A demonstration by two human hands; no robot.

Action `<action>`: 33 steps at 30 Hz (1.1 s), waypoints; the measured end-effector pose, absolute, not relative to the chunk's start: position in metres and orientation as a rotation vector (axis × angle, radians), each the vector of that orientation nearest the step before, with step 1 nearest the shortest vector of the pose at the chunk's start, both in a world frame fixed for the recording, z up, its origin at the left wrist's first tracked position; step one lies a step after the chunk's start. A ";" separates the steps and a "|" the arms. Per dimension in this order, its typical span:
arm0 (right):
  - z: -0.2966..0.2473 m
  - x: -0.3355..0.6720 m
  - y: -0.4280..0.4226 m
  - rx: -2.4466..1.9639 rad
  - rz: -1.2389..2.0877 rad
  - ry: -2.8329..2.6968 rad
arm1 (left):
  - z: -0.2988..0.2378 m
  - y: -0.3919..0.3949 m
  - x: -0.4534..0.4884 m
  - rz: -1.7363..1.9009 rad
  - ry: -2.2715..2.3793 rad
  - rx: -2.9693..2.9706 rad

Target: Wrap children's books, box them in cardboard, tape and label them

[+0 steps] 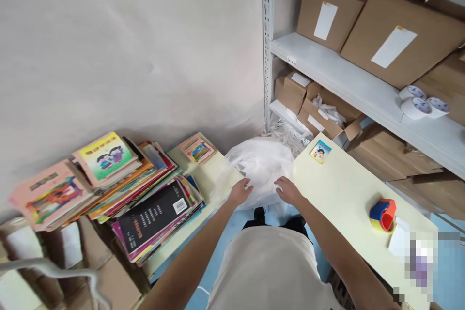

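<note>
A translucent white plastic bag (263,162) bulges in front of me, between two pale-topped tables. At its near left side is my left hand (240,192), fingers curled on the thin plastic. My right hand (289,191) grips the near right side in a similar way, with its fingers bent inward. Part of the bag's film spreads left over the table edge. White paper strips (286,133) are heaped just behind the bag. What lies inside it is hard to make out.
Stacked books and booklets (152,218) cover the left table (214,174). On the right table (337,189) are a small booklet (320,151) and a red, blue and yellow tape dispenser (383,214). Metal shelving (327,63) holds cardboard boxes (399,38) and tape rolls (416,107).
</note>
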State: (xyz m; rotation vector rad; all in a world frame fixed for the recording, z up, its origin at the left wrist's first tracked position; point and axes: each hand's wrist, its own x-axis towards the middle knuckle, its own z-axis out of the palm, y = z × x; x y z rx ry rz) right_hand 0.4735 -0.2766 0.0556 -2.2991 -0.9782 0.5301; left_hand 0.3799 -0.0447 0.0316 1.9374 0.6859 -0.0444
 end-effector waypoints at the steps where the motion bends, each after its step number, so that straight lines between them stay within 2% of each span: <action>1: 0.054 0.478 -0.267 -2.317 0.564 -0.963 | 0.030 -0.040 0.382 -0.041 0.676 1.935; 11: -0.004 0.547 -0.169 -2.415 0.937 -0.735 | 0.002 -0.020 0.416 -0.036 0.661 1.900; 16: -0.012 0.544 -0.158 -2.393 0.953 -0.712 | -0.003 -0.017 0.406 -0.070 0.680 1.880; 23: 0.048 0.507 -0.184 -2.204 0.640 -0.794 | 0.021 -0.025 0.398 0.066 0.641 1.844; 33: 0.162 0.510 -0.208 -1.696 0.257 -0.564 | 0.111 -0.026 0.412 0.027 0.196 1.923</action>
